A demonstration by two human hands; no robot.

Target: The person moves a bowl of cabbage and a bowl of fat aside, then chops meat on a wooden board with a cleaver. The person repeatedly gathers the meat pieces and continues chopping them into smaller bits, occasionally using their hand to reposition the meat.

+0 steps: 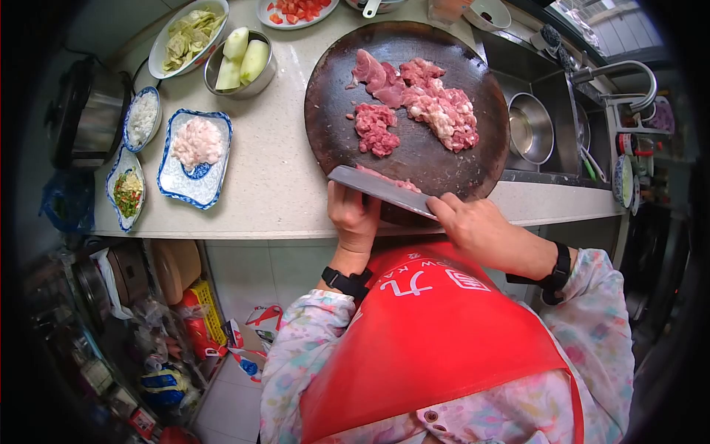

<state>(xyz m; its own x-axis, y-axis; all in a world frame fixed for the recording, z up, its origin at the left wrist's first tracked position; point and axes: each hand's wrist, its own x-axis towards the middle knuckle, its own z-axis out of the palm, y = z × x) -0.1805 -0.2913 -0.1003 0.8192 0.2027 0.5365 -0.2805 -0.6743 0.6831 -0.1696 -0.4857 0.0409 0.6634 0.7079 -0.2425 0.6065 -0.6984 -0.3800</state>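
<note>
My right hand (470, 226) is wrapped around the handle end of a cleaver (381, 192), whose broad grey blade slants over the near edge of a round dark chopping board (333, 111). Close against the near side of the blade, my left hand (353, 216) has its fingers curled; the blade hides their tips and anything in them. Just beyond the blade lies a thin strip of raw meat (396, 180). Farther back on the board are a small pile of chopped meat (376, 129), a larger fatty heap (444, 115) and a flat slice of meat (377, 78).
Left on the counter are a blue-rimmed dish (211, 181) of pale minced meat, a metal bowl (240, 90) with peeled vegetable pieces, and a small dish (127, 191) of chopped peppers and garlic. A sink (532, 81) holding a metal bowl (531, 129) adjoins the board's right side.
</note>
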